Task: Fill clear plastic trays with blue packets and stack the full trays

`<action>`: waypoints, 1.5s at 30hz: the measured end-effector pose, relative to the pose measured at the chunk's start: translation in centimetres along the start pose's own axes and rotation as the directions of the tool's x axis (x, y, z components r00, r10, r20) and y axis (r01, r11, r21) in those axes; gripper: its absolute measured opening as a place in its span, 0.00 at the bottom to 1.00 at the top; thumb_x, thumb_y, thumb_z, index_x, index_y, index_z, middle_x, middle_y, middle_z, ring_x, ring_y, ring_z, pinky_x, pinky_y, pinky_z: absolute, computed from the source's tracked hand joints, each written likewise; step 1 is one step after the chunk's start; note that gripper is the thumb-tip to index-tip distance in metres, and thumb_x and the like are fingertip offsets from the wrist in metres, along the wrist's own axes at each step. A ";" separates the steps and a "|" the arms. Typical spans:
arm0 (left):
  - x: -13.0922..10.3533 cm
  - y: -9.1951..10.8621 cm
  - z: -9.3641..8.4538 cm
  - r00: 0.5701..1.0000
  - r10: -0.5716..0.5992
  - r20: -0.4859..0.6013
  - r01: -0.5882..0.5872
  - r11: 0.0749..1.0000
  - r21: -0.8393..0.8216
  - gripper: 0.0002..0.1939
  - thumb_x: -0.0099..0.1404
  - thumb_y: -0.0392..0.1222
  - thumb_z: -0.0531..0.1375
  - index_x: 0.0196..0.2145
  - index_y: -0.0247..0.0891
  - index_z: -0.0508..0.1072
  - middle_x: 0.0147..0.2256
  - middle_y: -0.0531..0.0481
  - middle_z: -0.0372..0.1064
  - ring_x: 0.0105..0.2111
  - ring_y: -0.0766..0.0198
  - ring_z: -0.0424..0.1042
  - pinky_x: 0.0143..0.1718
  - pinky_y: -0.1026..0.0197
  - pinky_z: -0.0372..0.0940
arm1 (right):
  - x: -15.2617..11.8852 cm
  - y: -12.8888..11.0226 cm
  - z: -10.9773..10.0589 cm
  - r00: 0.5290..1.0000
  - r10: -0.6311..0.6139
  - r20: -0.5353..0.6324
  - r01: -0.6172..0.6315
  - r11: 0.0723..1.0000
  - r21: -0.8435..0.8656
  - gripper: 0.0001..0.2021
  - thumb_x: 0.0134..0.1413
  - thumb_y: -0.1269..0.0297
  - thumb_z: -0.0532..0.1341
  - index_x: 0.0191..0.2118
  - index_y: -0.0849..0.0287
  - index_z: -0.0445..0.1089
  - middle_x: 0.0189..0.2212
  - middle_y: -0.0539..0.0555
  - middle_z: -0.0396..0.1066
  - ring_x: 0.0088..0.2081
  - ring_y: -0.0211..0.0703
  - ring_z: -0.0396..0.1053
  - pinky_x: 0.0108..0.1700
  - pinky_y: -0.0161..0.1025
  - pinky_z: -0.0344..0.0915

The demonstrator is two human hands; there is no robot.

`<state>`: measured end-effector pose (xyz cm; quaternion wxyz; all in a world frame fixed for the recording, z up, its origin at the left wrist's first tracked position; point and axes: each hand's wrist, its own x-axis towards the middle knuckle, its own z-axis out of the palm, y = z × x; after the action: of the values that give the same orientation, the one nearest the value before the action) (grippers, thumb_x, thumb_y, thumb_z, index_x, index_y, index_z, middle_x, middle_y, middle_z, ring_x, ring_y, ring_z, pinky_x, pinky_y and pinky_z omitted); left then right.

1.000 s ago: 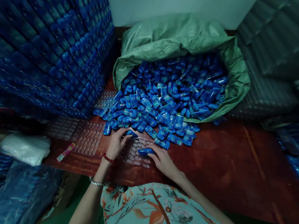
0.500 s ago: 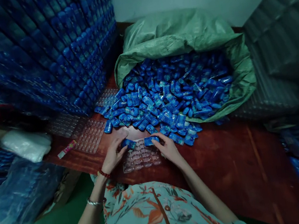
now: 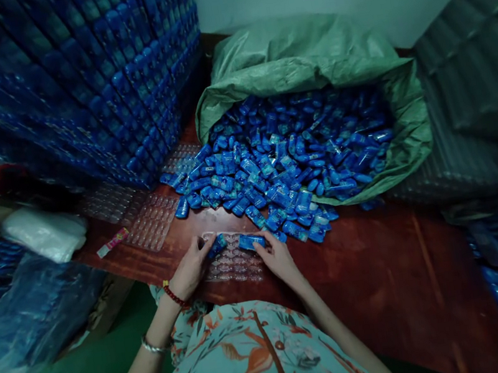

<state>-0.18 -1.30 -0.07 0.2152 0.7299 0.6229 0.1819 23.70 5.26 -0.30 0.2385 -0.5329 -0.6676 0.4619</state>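
Between thumb and fingers, my left hand (image 3: 192, 265) pinches a small blue packet (image 3: 217, 246) over the upper left of a clear plastic tray (image 3: 233, 268). My right hand (image 3: 278, 256) grips a second blue packet (image 3: 251, 241), held roughly level above the tray's upper right. Rows of moulded hollows show in the tray, which lies on the red-brown table close to my body. Just beyond my hands, a heap of similar blue packets (image 3: 271, 177) spills from the mouth of a green woven sack (image 3: 306, 67). Print on the packets is too small to read.
Stacks of filled blue trays (image 3: 121, 93) rise at the left. More clear trays (image 3: 153, 220) lie on the table (image 3: 365, 294) beside a pink-and-white tube-like item (image 3: 113, 242). A white plastic bag (image 3: 43, 235) sits far left. Grey stacked trays (image 3: 483, 55) stand at the right.
My left hand has turned slightly, and its packet is now tilted over the tray. The right-hand packet has shifted a little left and down. The whole view has moved slightly.
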 end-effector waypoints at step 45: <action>6.2 5.1 -2.1 0.964 -0.048 0.261 -0.045 0.940 0.339 0.12 0.61 0.26 0.48 0.38 0.31 0.68 0.40 0.38 0.64 0.41 0.54 0.67 0.43 0.53 0.64 | 2.8 -8.5 1.0 0.848 -0.281 0.450 0.525 0.322 -0.788 0.14 0.57 0.77 0.47 0.41 0.66 0.68 0.37 0.63 0.70 0.44 0.51 0.65 0.51 0.45 0.56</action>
<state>3.93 4.36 4.46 0.1668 0.7733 0.6111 -0.0285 17.83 7.47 6.16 -0.0502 -0.3336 -0.9411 0.0227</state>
